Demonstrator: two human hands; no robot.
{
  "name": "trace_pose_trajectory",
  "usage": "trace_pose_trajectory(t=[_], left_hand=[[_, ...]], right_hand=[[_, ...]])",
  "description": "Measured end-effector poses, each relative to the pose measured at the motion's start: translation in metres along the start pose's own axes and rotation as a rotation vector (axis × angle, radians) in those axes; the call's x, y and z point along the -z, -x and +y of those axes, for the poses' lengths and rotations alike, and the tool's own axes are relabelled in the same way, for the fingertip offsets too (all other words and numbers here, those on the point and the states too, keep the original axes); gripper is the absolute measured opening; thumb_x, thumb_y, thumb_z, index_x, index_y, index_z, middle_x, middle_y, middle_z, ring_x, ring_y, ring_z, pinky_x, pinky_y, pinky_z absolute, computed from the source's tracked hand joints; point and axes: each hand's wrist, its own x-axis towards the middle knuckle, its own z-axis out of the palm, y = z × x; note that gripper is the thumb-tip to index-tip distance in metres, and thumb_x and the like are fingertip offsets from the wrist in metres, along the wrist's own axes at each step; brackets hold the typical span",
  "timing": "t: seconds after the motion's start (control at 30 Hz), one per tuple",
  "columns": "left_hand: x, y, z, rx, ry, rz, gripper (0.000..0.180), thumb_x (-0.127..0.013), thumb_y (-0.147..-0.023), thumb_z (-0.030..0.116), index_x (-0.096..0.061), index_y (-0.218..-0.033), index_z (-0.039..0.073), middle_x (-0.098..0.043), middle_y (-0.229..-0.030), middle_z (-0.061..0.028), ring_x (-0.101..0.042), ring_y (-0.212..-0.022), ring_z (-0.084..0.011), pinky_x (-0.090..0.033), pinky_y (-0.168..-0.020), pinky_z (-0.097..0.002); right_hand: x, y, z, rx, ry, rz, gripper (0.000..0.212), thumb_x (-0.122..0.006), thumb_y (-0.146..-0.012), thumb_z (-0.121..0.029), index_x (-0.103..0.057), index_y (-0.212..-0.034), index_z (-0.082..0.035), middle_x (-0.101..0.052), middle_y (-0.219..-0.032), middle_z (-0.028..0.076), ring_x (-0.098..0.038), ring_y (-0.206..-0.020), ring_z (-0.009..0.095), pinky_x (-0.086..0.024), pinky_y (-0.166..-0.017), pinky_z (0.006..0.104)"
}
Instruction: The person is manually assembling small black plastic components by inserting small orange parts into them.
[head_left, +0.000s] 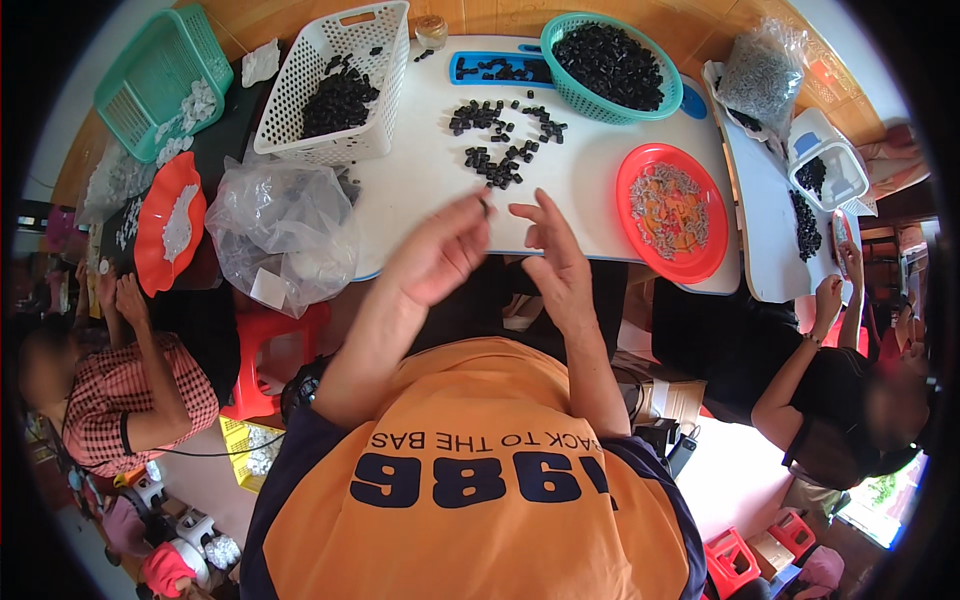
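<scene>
My left hand (448, 252) is raised over the near edge of the white table, its thumb and fingertips closed on a small black plastic piece (486, 207). Opposite it, my right hand (556, 250) has its fingers apart and partly curled; I see nothing held in it. Just beyond both hands lie loose clusters of small black plastic pieces (500, 165). To the right of my right hand, a red plate (625, 205) holds many small grey metal parts (665, 190).
A white basket (275, 125), a green basket (560, 85) and a blue tray (458, 68) hold black pieces. A clear plastic bag (285, 225) hangs over the table's left edge. Co-workers sit on both sides, one in a checked shirt (150, 400), another in black (800, 390).
</scene>
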Motion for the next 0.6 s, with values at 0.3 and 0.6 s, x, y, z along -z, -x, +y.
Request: trace_pose_trajectory(t=[0.3,0.6], left_hand=[[-0.013,-0.072,0.139,-0.643,0.000,0.159,0.023,-0.061,-0.092,0.000,-0.056,-0.110,-0.013,-0.066,-0.107,-0.0200,-0.067,-0.098,-0.0248,-0.059,-0.088,-0.0278],[0.022,-0.150,0.053,-0.685,-2.057,0.257,0.019,-0.072,-0.078,0.015,-0.075,-0.093,0.003,-0.069,-0.087,-0.0145,-0.067,-0.080,-0.0254,-0.052,-0.073,-0.0354]], right_hand=[[0.039,0.012,-0.008,-0.151,-0.043,0.284,0.039,-0.055,-0.098,-0.014,-0.055,-0.133,0.002,-0.068,-0.104,0.004,-0.045,-0.079,0.006,-0.041,-0.078,0.0206],[0.088,0.020,-0.018,-0.103,0.041,0.466,0.028,-0.056,-0.098,-0.011,-0.064,-0.122,0.002,-0.068,-0.092,0.003,-0.047,-0.077,0.004,-0.041,-0.073,0.0194]])
